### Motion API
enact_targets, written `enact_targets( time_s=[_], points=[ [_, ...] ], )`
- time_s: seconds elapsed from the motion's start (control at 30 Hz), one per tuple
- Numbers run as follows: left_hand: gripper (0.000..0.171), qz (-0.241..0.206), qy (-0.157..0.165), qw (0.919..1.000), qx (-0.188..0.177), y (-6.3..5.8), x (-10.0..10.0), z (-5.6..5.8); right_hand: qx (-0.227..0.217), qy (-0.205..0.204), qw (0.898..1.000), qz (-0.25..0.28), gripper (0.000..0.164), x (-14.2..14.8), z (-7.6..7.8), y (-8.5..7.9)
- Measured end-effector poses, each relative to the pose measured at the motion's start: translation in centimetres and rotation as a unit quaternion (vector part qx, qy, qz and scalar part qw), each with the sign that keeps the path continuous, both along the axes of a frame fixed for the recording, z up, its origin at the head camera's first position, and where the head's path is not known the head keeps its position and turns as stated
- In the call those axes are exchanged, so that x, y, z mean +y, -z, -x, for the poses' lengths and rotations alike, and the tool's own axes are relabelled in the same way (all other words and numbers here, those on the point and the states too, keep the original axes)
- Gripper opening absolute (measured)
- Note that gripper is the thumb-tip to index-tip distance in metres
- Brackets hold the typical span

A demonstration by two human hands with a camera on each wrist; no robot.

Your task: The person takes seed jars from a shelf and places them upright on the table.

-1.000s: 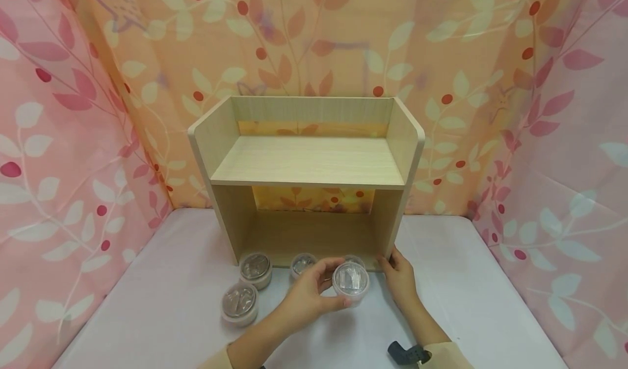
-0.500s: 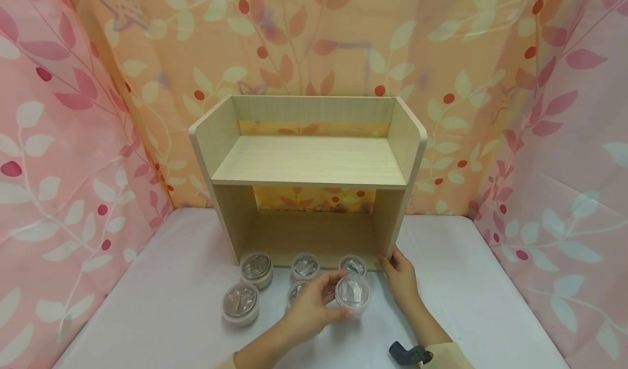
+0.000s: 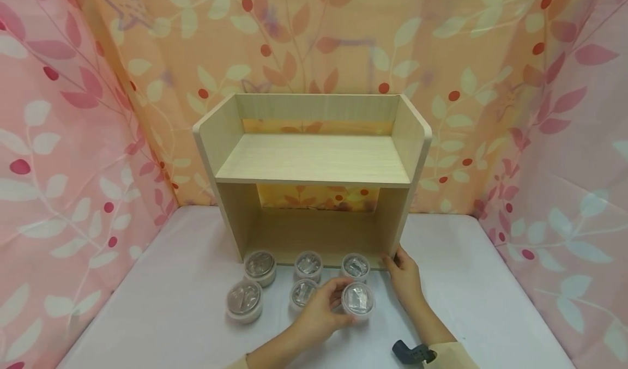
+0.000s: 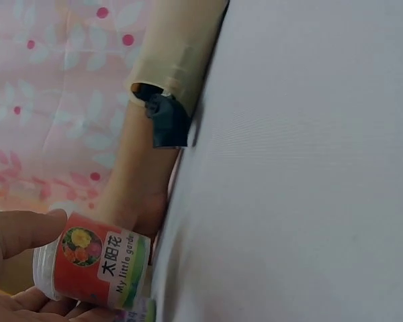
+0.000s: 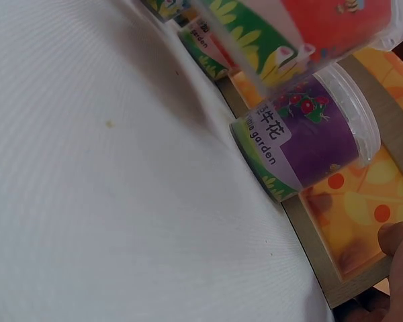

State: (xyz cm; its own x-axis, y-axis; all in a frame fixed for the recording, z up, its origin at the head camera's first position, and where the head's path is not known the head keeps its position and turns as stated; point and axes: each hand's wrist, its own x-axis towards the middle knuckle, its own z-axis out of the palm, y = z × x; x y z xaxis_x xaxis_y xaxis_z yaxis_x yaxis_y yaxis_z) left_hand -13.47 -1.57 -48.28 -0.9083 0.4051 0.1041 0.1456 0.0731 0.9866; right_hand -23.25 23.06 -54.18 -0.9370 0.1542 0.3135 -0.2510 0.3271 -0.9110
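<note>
My left hand [image 3: 319,313] holds a small plastic tub [image 3: 358,300] with a clear lid, the thumb on one side and fingers on the other. Its label, red with flowers and "My little garden", shows in the left wrist view. In the right wrist view this red-labelled tub [image 5: 336,33] hangs above the white cloth, in front of a purple-labelled tub [image 5: 316,134] by the shelf's base. My right hand [image 3: 406,276] grips the lower front corner of the wooden shelf's right side panel [image 3: 403,205], thumb on the inner side.
Several more lidded tubs stand before the two-tier wooden shelf [image 3: 314,159]: two brown-topped ones [image 3: 244,301] at the left, two silver-topped ones [image 3: 308,264] in the middle. Patterned curtains [image 3: 64,167] enclose the white table [image 3: 162,303] at the back and sides.
My left hand has brought the red-labelled tub down and slightly right, toward the table's front, uncovering the tubs behind. My right hand keeps its grip on the shelf.
</note>
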Motion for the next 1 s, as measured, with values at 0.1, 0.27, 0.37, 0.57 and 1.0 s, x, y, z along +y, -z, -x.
enact_targets(
  time_s=[0.1, 0.27, 0.37, 0.57, 1.0],
  points=[
    [0.072, -0.005, -0.003, 1.0, -0.003, 0.4, 0.3, -0.1, 0.0, 0.003, 1.0, 0.001, 0.041, 0.0, 0.1, -0.1],
    [0.073, -0.012, 0.001, 0.9997, -0.02, 1.2, 0.5, -0.1, -0.011, 0.0, 1.0, 0.005, 0.044, -0.3, -0.4, -0.9],
    [0.073, -0.012, 0.004, 0.9996, -0.025, 1.5, 0.5, -0.2, -0.016, -0.004, 1.0, 0.0, 0.045, -0.7, -1.0, -2.0],
    [0.072, 0.003, -0.004, 0.9999, -0.016, 1.9, 0.5, -0.5, -0.03, -0.006, 0.999, 0.008, 0.046, -0.9, -1.4, -2.1],
    [0.073, 0.035, -0.006, 0.9993, 0.012, 2.3, 0.8, -0.6, 0.014, -0.007, 1.0, 0.008, 0.044, -0.2, -0.2, 0.0]
  ],
)
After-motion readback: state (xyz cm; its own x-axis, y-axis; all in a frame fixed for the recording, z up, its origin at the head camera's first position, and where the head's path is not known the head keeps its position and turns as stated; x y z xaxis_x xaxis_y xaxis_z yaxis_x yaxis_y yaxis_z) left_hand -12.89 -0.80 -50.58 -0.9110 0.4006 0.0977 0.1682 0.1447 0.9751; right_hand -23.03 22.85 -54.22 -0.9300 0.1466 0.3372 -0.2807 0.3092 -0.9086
